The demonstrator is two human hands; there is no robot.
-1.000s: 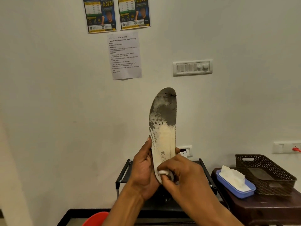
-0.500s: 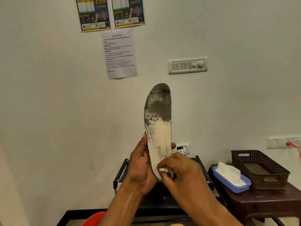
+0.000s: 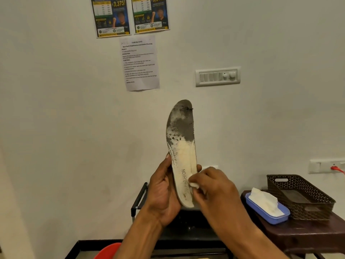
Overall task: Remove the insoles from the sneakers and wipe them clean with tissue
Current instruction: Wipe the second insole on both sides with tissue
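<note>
Where the tissue (image 3: 194, 185) sat at the very heel end half a second ago, it now lies higher, beside the FASHION lettering. The wipe is travelling up the insole (image 3: 182, 139). The grey toe half is not yet reached, so cleaning is judged to be at an early stage.

Near.
- Hands, two.
  - Left hand (image 3: 164, 193): wrapped round the insole's heel half from behind, thumb on its left edge, holding it upright.
  - Right hand (image 3: 214, 187): fingers pinch the tissue and press it on the insole's face.
- Insole, one: in the air before the wall, toe up, pale at the heel, dark grime at the toe.
- Tissue, one small wad.
- Sneakers: none in view.

Middle.
- Rack (image 3: 139, 200), one: black, behind the hands, mostly hidden.
- Red object (image 3: 108, 251), one: at the bottom edge, kind not clear.
- Table (image 3: 308, 234), one: dark, to the right.
- Box (image 3: 267, 215), one: blue, on the table, with spare tissues (image 3: 263, 200) standing out of it.
- Basket (image 3: 302, 199), one: brown, on the table, just beside the box.

Far, on the wall.
- Switch panel (image 3: 217, 77), one.
- Socket (image 3: 326, 165) with a red plug, one.
- Posters (image 3: 112, 15), two.
- Printed sheet (image 3: 140, 62), one, below the posters.
</note>
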